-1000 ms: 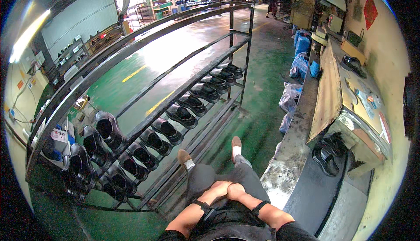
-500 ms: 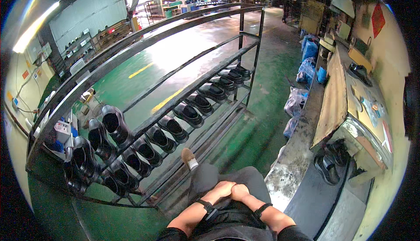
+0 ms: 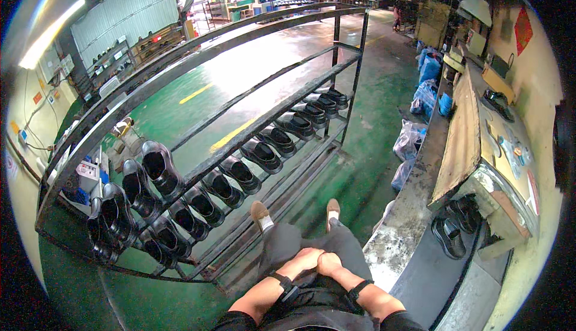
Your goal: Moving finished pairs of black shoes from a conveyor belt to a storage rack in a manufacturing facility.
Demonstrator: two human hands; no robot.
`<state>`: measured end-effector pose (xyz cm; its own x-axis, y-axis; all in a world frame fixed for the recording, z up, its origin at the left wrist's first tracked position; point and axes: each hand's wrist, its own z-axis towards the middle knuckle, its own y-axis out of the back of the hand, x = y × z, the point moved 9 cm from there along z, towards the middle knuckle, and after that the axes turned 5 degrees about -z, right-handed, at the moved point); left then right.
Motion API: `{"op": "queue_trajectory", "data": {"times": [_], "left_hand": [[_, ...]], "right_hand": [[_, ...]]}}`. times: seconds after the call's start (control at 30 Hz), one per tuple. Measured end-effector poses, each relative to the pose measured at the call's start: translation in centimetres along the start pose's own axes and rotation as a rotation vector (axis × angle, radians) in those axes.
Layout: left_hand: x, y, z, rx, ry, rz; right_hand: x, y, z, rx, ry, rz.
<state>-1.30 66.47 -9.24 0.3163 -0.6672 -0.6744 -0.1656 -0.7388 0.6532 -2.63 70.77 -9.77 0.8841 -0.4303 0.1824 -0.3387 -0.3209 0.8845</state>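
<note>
My left hand [image 3: 308,259] and my right hand [image 3: 329,263] rest together in my lap, wrists drawn inward over dark trousers [image 3: 281,244]. Their fingers point down and are hidden, so I cannot see whether they are clasped or hold anything. Each wrist wears a black band. To my left stands a dark metal rack [image 3: 270,102] lined with black shoes [image 3: 225,188], apart from both hands. Several more black shoes [image 3: 161,169] sit on its higher bar at the near left end.
At my right runs a worn bench or conveyor [image 3: 396,229] with a pair of black shoes [image 3: 449,235] beside a worktable [image 3: 510,151]. Plastic bags [image 3: 408,142] line its far side. My feet, in brown shoes [image 3: 260,212], are on the green floor [image 3: 360,169] by the rack.
My right foot has come into view, stretched forward, and my right knee has straightened. The view has shifted slightly. My hands stay together in my lap.
</note>
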Motion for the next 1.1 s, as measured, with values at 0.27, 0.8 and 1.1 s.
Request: {"op": "queue_trajectory", "data": {"times": [0.27,0.8,1.1], "left_hand": [[-0.2,0.0,-0.4,0.017,0.019,0.01],[-1.6,0.4,-0.8,0.035,-0.004,-0.016],[-1.0,0.6,-1.1,0.013,0.025,-0.016]], "right_hand": [[0.3,-0.1,-0.2,-0.033,0.005,0.035],[0.2,1.5,-1.3,-0.078,0.04,0.068],[0.8,0.8,-0.9,-0.036,0.034,0.051]]}}
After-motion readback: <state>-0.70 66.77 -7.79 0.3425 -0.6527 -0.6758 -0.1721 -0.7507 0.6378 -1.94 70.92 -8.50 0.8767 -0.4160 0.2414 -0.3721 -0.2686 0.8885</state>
